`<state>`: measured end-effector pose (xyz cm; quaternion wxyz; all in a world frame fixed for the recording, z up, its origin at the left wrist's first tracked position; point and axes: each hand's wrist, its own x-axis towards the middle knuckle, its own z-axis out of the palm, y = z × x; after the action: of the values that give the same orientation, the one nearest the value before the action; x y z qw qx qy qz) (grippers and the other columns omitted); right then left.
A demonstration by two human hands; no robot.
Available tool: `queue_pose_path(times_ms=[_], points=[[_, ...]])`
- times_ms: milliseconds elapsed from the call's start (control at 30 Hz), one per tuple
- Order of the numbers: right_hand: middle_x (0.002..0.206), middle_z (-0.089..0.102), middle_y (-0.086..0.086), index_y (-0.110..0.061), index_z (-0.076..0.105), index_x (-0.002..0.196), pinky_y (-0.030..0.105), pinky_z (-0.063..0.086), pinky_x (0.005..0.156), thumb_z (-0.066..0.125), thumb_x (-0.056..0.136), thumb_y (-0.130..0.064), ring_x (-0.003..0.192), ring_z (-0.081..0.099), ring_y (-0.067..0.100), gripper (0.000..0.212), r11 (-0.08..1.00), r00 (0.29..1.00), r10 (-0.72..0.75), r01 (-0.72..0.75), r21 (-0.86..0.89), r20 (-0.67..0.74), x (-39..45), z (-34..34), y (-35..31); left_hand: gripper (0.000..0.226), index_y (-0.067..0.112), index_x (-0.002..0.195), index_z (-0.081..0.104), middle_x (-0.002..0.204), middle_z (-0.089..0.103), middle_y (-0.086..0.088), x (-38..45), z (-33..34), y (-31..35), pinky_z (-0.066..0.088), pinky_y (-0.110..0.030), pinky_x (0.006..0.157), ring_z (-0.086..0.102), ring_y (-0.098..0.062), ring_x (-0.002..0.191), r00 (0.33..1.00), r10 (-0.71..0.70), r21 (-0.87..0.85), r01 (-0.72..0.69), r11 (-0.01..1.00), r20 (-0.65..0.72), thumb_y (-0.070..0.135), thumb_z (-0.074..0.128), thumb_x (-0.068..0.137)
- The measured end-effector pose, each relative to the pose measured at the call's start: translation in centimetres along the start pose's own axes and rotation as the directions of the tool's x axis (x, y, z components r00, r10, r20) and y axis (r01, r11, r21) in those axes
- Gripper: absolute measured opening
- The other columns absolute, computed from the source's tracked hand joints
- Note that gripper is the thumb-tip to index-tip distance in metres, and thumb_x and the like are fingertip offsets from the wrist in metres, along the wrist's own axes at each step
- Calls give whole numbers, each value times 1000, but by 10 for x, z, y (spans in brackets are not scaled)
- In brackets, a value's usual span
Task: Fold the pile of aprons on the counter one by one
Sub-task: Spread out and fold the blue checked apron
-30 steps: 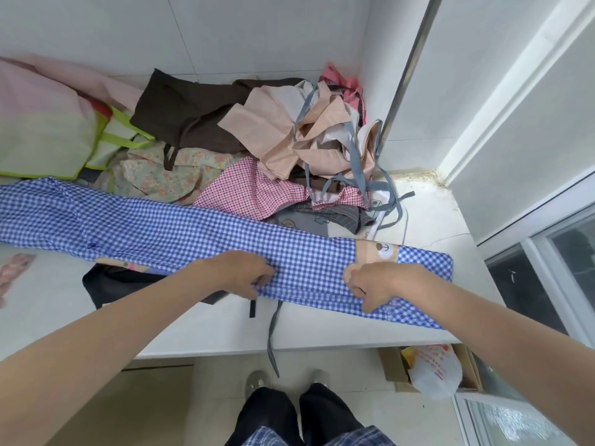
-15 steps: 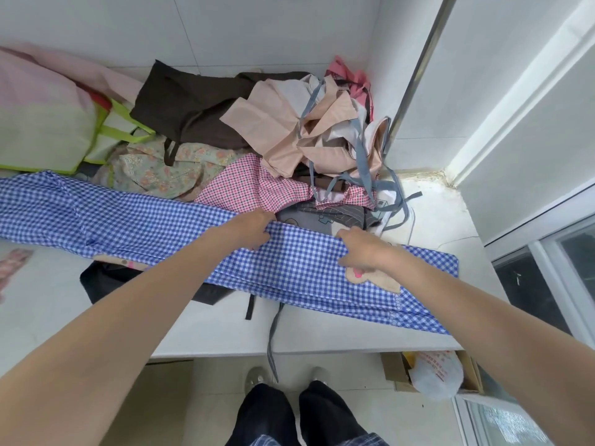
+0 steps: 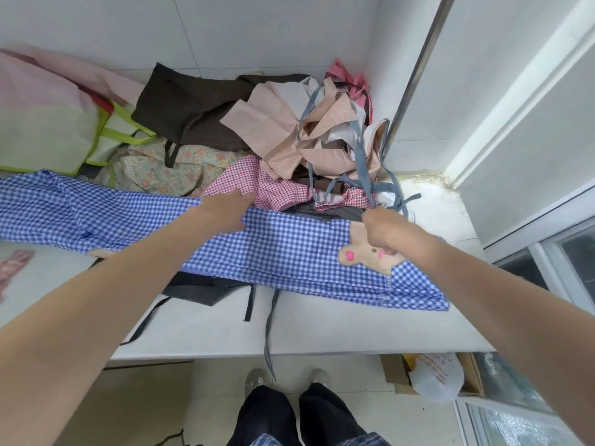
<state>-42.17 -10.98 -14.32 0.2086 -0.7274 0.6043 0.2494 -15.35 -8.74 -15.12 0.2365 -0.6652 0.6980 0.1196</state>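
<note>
Head view is showing me the white counter (image 3: 322, 329) running across the frame, and most of the job is looking undone. I am judging this as an early stage: I am seeing no finished stack of folded aprons anywhere, though part of the counter is lying outside the frame.

Lying across the counter from the left edge almost to the right end is the blue gingham apron (image 3: 289, 252), drawn into a long narrow band, so I am reckoning its lengthwise fold is in hand and the crosswise folds are waiting. Behind it the pile of aprons (image 3: 302, 136) is sitting heaped against the wall, tangled with grey straps, a dark brown one, a floral one and a pink check one among them; every one of these is waiting its turn.

My left hand (image 3: 225, 210) is resting on the far edge of the band, fingers mostly extended and close together; I cannot tell whether they are pinching the cloth. My right hand (image 3: 380, 226) is curled into a loose fist just above the bear patch (image 3: 363, 255), and it is seeming to pinch the far edge, though its fingertips are hidden.
</note>
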Motion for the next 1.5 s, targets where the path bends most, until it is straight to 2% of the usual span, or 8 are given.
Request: queue_pose_path(times_ms=[133,267,433,600,733,1033,1233,1500], points=[[125,37,10,-10,42,125,31,44,64,57,89,-15,86,54,23,39,942,940,-287,241,-233,-186,-15,15,-3,55,18,139,31,134,35,-5,-25,39,45,45,-36,95,43,-22,120,918,336,-83,-360,929,-212,31,55,91],[113,47,1,-14,46,117,32,46,72,56,90,-43,94,51,18,41,781,825,-560,556,-284,75,-26,45,-13,51,21,135,37,131,37,1,-37,69,62,38,-31,99,40,-15,118,844,510,-36,-522,852,-167,39,54,91],[115,47,6,-8,41,119,27,29,52,51,90,-23,103,51,23,34,770,831,-555,531,-353,40,-22,70,-17,44,20,124,43,123,39,1,-32,74,58,34,-28,96,40,-15,114,870,416,-73,-448,891,-263,43,56,89],[90,44,2,-15,43,82,30,37,60,57,92,-27,68,43,15,20,847,874,-475,486,-214,102,-18,57,-12,38,19,119,45,120,40,1,-29,69,58,33,-26,90,42,-15,111,870,417,-71,-449,891,-263,42,56,90],[82,44,-1,-20,40,69,30,38,64,57,91,-22,73,46,18,28,893,899,-431,437,-112,75,-13,49,-4,30,19,112,48,118,44,2,-31,63,61,30,-26,88,42,-14,110,868,430,11,-442,897,-247,42,52,92],[82,48,4,-14,41,71,33,38,60,48,86,-12,69,45,19,17,813,852,-501,523,-257,152,-31,54,-14,27,20,71,58,72,56,6,-48,51,50,40,-27,62,55,-15,68,699,625,196,-598,777,-347,27,84,63],[92,44,1,-19,40,79,37,48,70,58,86,-46,88,52,22,34,802,859,-474,512,-306,193,-26,77,-13,23,18,108,52,114,53,4,-50,69,59,33,-26,92,44,-13,109,771,626,194,-600,776,-121,36,44,97],[80,45,4,-12,42,73,28,29,52,51,87,-17,71,43,20,17,796,858,-474,514,-320,198,-24,67,-18,32,15,120,48,120,54,1,-49,72,61,33,-27,94,46,-15,112,780,612,237,-575,783,-128,37,42,98]])
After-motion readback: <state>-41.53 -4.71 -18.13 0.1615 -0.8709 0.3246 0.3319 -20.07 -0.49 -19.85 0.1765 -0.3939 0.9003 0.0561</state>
